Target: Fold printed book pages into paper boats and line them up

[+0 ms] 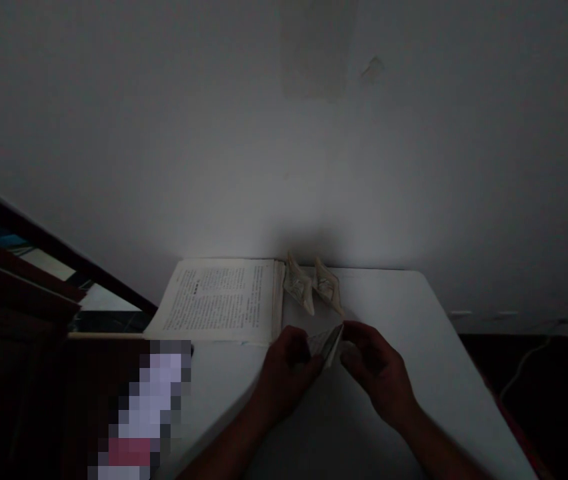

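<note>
Both hands meet over a white table (429, 360) in dim light. My left hand (287, 373) and my right hand (371, 367) pinch a folded piece of printed paper (328, 344) between their fingertips, each gripping one side. Just beyond the hands, two folded paper boats (313, 285) stand side by side on the table. To their left lies an open book (221, 300) with printed text, its right page edge next to the boats.
A plain wall rises right behind the table. A dark wooden rail and furniture (19, 267) fill the left side. A blurred pixelated patch (139, 413) sits at the lower left. The floor at the right is dark, with a pale cord (524, 367).
</note>
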`<state>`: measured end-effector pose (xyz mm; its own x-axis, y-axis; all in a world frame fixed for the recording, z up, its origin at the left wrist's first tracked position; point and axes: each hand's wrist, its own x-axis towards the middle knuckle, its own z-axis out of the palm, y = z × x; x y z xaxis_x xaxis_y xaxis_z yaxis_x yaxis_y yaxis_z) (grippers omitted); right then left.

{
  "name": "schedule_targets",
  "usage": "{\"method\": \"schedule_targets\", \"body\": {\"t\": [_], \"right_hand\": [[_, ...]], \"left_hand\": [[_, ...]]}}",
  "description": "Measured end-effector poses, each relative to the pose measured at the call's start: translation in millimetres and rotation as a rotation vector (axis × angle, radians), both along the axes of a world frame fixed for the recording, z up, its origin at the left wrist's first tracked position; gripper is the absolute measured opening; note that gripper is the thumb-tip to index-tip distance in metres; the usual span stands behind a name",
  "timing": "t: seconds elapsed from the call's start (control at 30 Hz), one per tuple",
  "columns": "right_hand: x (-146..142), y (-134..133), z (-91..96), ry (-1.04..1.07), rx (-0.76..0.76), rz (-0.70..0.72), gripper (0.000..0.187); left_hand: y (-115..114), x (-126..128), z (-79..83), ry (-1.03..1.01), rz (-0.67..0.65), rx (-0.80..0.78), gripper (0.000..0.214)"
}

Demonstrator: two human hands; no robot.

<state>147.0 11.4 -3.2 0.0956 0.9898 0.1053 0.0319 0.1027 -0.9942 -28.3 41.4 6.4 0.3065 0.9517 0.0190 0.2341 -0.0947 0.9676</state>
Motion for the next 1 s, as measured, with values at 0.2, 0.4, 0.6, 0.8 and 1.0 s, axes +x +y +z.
{"method": "schedule_targets", "body": {"t": [0.2,0.4,0.6,0.8,1.0], "right_hand": [[-1,0,5.5,-0.009,-0.18,0.134,0.038],[3,5,7.6,-0.029,-0.204,0.295,0.047],[7,2,9.0,-0.665,0.22,0.143,0.027],[10,-6,7.2,-0.973,0.365,0.3,0.012],[6,-5,3.3,-1.112,0.326,0.28,0.012]], "left_hand": [[2,-5,0.5,-0.128,-0.139,0.069,0.07],[7,-21,1.0,0.19,-0.238,0.489,0.022],[8,-24,-5.9,0.547,-0.336,0.725,0.022],[2,-19,-3.0,0.754,-0.374,0.73,0.015],[5,-17,-4.1,0.81,-0.348,0.703,0.005]]}}
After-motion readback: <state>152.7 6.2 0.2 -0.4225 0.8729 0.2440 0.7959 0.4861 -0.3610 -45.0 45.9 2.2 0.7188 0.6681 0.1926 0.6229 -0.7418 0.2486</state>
